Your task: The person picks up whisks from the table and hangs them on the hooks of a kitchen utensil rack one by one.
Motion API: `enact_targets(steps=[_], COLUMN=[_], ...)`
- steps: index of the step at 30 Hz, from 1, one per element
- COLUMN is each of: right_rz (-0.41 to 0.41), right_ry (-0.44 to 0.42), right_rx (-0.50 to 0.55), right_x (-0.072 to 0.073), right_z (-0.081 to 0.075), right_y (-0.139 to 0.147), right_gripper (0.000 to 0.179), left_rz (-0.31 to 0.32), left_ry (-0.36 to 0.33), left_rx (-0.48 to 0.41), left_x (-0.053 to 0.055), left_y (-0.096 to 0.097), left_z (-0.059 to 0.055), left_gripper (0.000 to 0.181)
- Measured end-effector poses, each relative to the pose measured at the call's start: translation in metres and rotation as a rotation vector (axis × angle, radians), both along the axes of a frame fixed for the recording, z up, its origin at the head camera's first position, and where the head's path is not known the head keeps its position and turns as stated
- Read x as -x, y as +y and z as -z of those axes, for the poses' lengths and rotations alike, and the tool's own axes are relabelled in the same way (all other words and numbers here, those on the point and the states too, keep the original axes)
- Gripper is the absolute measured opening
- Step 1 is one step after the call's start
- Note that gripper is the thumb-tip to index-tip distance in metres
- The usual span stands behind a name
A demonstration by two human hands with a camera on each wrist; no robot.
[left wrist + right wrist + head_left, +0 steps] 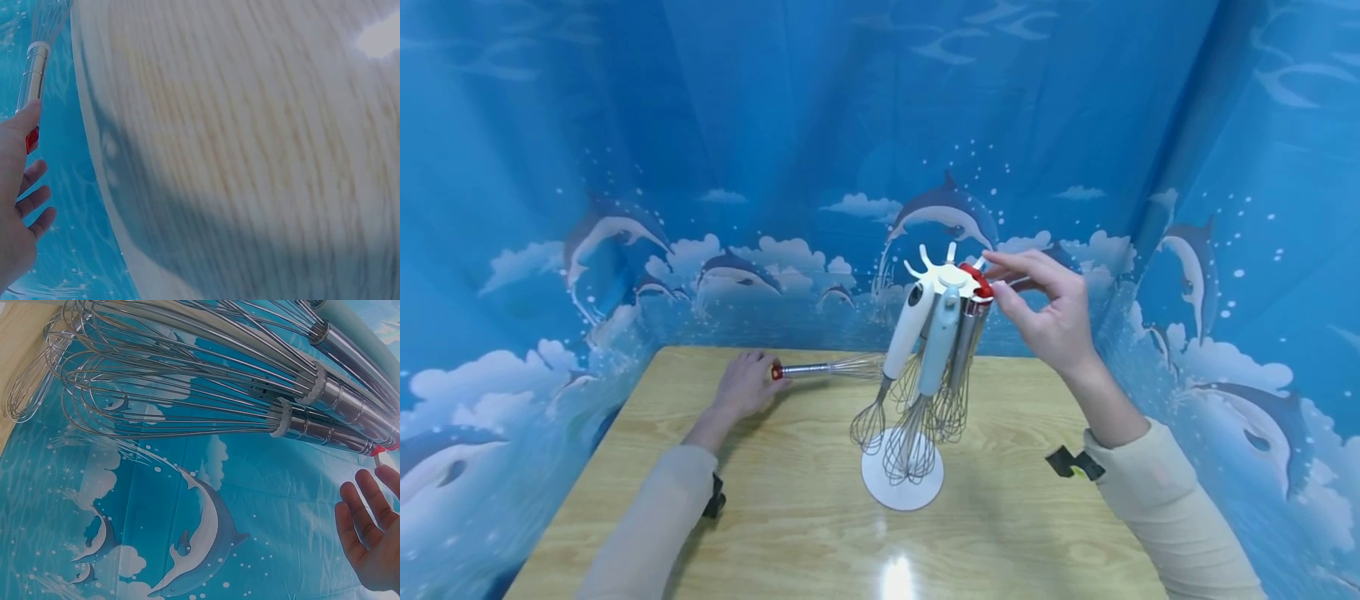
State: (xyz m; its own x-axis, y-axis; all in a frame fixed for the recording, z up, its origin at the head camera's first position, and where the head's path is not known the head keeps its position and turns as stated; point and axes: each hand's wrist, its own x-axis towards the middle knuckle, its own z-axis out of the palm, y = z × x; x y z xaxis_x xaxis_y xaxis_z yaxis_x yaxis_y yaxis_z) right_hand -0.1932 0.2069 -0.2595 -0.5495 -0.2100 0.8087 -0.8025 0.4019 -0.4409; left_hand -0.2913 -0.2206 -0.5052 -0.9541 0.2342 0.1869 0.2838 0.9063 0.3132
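Observation:
In the head view my left hand [747,385] pinches the red end of a steel-handled whisk [805,369], its wires pointing right over the far part of the table. The left wrist view shows my thumb over that red end [32,139]. My right hand [1051,312] is up at the top of a white hook stand [953,277], thumb and index finger at the red end [977,282] of a hanging whisk. Two steel-handled whisks [350,403] hang side by side there. Beside them hang a white-handled whisk [910,329] and a light blue-handled whisk [940,346].
The stand's round white base [904,492] rests on a light wooden table [790,500]. Some hooks [925,254] on the stand's left and back carry nothing. A blue curtain with dolphins [775,167] surrounds the table's back and sides.

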Motion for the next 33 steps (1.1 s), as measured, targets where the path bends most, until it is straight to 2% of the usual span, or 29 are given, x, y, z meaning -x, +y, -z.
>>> enact_targets(steps=[13, 25, 33], right_rz=[0.011, 0.019, 0.021], right_ry=[-0.003, -0.006, 0.001], right_rx=[0.017, 0.021, 0.019], right_x=[0.001, -0.001, -0.001], right_z=[0.001, 0.001, 0.001], right_y=[-0.001, -0.004, -0.004], right_gripper=[0.034, 0.034, 0.034], left_rz=[0.024, 0.031, 0.057], left_ry=[0.048, 0.123, 0.178], left_rx=[-0.002, -0.089, -0.161], left_x=[-0.002, -0.008, -0.013], left_y=[0.005, 0.010, 0.017], left_z=[-0.014, -0.023, -0.034], left_gripper=[0.045, 0.043, 0.041])
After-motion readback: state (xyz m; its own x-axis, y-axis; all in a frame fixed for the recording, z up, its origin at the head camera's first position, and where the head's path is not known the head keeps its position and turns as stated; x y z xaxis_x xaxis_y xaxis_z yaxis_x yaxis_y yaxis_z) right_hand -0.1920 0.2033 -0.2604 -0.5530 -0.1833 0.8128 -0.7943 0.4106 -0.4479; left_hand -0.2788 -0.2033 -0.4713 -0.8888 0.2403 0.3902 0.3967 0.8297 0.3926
